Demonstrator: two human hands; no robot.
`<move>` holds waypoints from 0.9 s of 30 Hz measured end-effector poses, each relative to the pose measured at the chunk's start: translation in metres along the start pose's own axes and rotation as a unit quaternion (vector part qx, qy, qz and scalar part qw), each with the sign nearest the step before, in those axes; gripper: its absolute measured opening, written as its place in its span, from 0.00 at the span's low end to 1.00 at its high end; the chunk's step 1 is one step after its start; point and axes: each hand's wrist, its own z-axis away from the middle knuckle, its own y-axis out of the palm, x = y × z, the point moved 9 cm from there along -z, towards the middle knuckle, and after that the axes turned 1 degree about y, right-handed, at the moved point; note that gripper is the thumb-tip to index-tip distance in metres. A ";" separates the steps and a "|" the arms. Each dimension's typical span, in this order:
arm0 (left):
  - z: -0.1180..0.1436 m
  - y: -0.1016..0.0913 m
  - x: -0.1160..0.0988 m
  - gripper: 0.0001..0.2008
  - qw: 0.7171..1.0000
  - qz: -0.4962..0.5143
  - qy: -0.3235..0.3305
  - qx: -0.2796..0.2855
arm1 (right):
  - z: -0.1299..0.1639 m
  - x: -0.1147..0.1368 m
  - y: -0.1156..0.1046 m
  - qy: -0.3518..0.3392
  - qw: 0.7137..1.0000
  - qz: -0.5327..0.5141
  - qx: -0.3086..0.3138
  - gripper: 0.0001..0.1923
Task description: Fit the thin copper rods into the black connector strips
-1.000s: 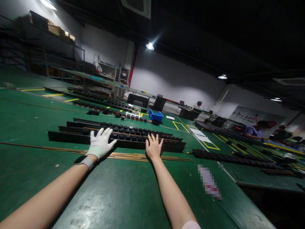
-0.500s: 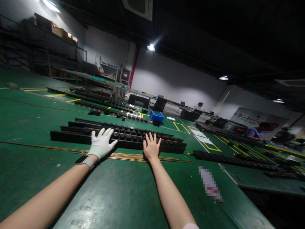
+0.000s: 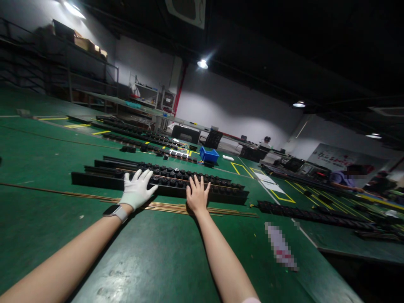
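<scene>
My left hand (image 3: 136, 190), in a white glove with a watch at the wrist, lies flat with fingers spread on the near edge of a long black strip (image 3: 94, 180) set with rows of black round sockets. My bare right hand (image 3: 197, 194) rests the same way further right on that strip, fingers spread. Neither hand holds anything. Thin copper rods (image 3: 170, 207) lie on the green table (image 3: 158, 256) just in front of the strip, under my wrists.
More black strips (image 3: 303, 214) lie to the right and at the back (image 3: 132, 130). A blue bin (image 3: 208, 155) stands behind. Yellow tape marks the table. A person (image 3: 345, 179) works at the far right. Shelves line the back left wall.
My right hand has slid a little to the left along the strip. My left hand stays in place. The view has shifted slightly.
</scene>
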 end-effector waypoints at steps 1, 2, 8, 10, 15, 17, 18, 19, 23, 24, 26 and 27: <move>0.000 0.000 0.000 0.37 1.000 0.001 0.000 -0.001 | 0.000 0.007 0.001 -0.010 1.000 -0.001 0.004 0.28; 0.000 0.000 0.000 0.37 1.000 0.001 -0.001 -0.001 | 0.000 0.015 0.003 -0.019 1.000 -0.002 0.009 0.28; 0.000 0.002 0.001 0.37 1.000 0.002 -0.004 -0.002 | -0.004 0.053 0.011 -0.041 0.999 -0.021 0.015 0.30; 0.000 0.002 0.001 0.37 1.000 -0.001 -0.003 -0.003 | -0.006 0.060 0.015 -0.042 0.998 -0.034 0.015 0.30; 0.000 0.001 0.001 0.37 1.000 0.000 -0.006 0.003 | -0.010 0.063 0.020 -0.035 0.998 -0.054 0.021 0.27; 0.000 0.000 0.000 0.37 1.000 0.004 -0.007 0.007 | -0.011 0.062 0.020 -0.031 0.998 -0.051 0.021 0.27; 0.001 0.000 0.000 0.37 1.000 0.006 -0.007 0.008 | -0.011 0.062 0.020 -0.029 0.998 -0.049 0.022 0.27; 0.001 0.000 0.000 0.37 1.000 0.008 -0.007 0.008 | -0.011 0.062 0.020 -0.027 0.998 -0.048 0.022 0.27; 0.001 -0.001 0.000 0.37 1.000 0.013 -0.009 0.005 | -0.012 0.066 0.020 -0.027 0.998 -0.046 0.015 0.27; 0.002 -0.002 0.000 0.37 1.000 0.014 -0.009 0.004 | -0.011 0.070 0.021 -0.035 0.998 -0.047 0.015 0.27; 0.003 -0.003 0.000 0.37 1.000 0.014 -0.010 0.002 | -0.011 0.076 0.024 -0.058 0.997 -0.049 0.023 0.28; 0.003 -0.003 -0.001 0.37 1.000 0.014 -0.010 0.001 | -0.010 0.079 0.025 -0.066 0.996 -0.050 0.029 0.28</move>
